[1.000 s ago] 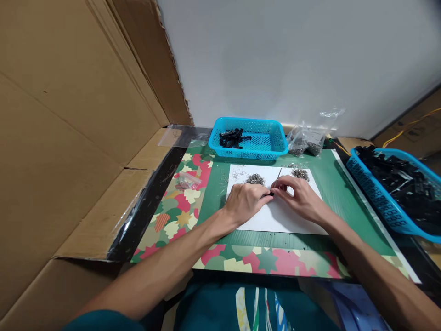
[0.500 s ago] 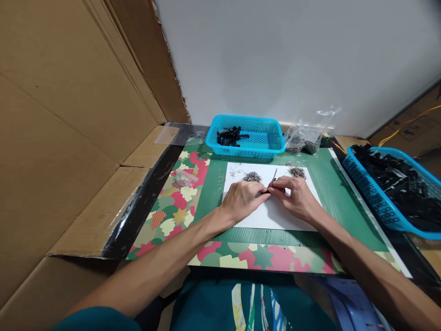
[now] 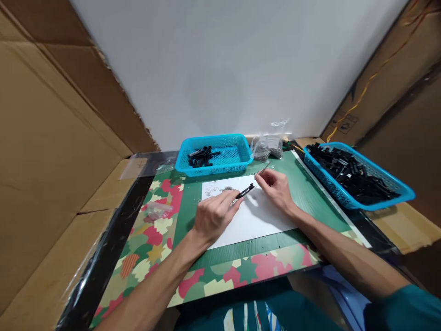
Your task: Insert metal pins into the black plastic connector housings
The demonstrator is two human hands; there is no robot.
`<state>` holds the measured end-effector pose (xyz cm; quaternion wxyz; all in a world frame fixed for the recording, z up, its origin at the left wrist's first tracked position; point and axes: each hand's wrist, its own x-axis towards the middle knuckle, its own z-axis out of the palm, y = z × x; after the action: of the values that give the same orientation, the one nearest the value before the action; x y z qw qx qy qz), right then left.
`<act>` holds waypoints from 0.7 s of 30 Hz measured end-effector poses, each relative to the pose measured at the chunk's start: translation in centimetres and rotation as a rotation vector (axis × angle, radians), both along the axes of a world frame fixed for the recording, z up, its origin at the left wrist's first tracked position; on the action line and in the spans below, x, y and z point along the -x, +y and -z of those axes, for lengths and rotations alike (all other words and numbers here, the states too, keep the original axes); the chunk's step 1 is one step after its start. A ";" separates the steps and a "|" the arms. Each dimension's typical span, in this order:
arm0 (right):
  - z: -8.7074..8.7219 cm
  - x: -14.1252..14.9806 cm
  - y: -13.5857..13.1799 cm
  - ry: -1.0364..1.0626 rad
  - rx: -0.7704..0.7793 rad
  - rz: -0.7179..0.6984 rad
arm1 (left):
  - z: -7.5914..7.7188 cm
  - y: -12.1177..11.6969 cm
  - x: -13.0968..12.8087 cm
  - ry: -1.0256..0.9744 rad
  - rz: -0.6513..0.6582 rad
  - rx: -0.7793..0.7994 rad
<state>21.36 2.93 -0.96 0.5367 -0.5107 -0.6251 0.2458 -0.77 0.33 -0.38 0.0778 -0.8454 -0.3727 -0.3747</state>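
Observation:
My left hand (image 3: 214, 214) is closed around a slim black plastic part (image 3: 245, 190), whose far end sticks out past the fingertips. To its right, my right hand (image 3: 278, 189) pinches a thin metal tool (image 3: 264, 168), tip pointing up and away; its exact kind is too small to make out. The two hands are apart, both above a white sheet (image 3: 253, 227). A heap of tiny metal pieces (image 3: 228, 188) lies on the sheet just beyond my left hand, partly hidden by it. More tiny pieces (image 3: 211, 189) are scattered near the sheet's far left corner.
At the back stands a blue basket (image 3: 215, 171) with several black parts (image 3: 203, 157). Another blue basket (image 3: 358, 202), full of black parts, is on the right. Clear bags (image 3: 267, 148) of small pieces lean by the wall. A small plastic bag (image 3: 157, 210) lies left. Cardboard walls (image 3: 51, 119) flank the table.
My hands were together over the sheet and have separated. The left has drawn back leftward with the black part; the right has lifted the tool away. The camera view has shifted rightward.

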 end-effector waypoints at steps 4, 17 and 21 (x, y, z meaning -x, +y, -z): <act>0.6 -0.8 1.8 0.001 -0.031 0.091 | -2.6 -0.4 -1.5 0.106 0.190 -0.297; -0.5 -0.3 3.1 -0.437 -0.160 0.000 | -4.1 2.1 -25.0 -0.141 0.400 0.504; -0.6 -1.0 3.0 -0.550 -0.233 -0.049 | -4.8 2.0 -29.4 -0.106 0.318 0.638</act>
<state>22.39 5.91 -0.32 0.3962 -0.4778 -0.7832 0.0376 28.66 2.37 4.47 -0.2687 -0.8539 -0.3383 -0.2901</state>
